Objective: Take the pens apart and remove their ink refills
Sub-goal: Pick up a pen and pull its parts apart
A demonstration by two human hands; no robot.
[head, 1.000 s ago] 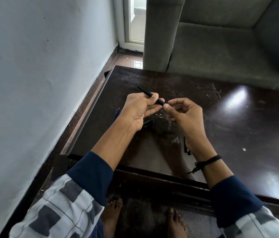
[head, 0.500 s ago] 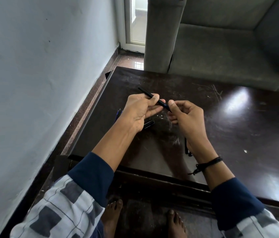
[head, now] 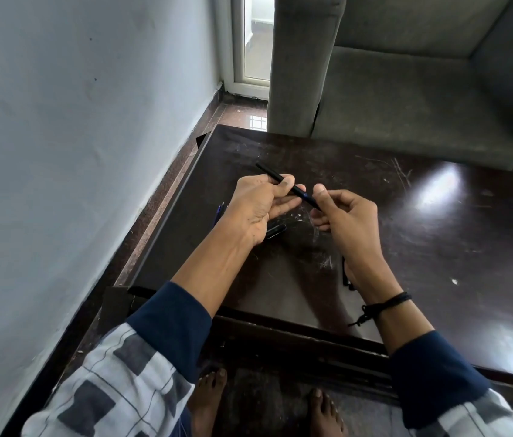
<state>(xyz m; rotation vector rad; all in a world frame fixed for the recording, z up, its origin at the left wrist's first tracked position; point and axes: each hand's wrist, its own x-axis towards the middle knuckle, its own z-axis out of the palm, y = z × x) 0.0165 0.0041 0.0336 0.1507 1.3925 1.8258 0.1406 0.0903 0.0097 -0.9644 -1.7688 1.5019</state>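
Above the dark worktop (head: 438, 247), a black pen (head: 283, 184) slants from far-left to near-right: left hand (head: 258, 209) clenched round its barrel, right hand (head: 343, 216) pinching the near tip (likely about to pull apart along that axis).

Both hands (head: 258, 209) hold a black pen (head: 290, 187).

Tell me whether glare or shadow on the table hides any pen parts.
Head view: bright glare patch on the table lies right of the hands, off the parts; left hand shadows the dark pieces beneath it; the held pen reads sharp; wide-angle bends the edges.
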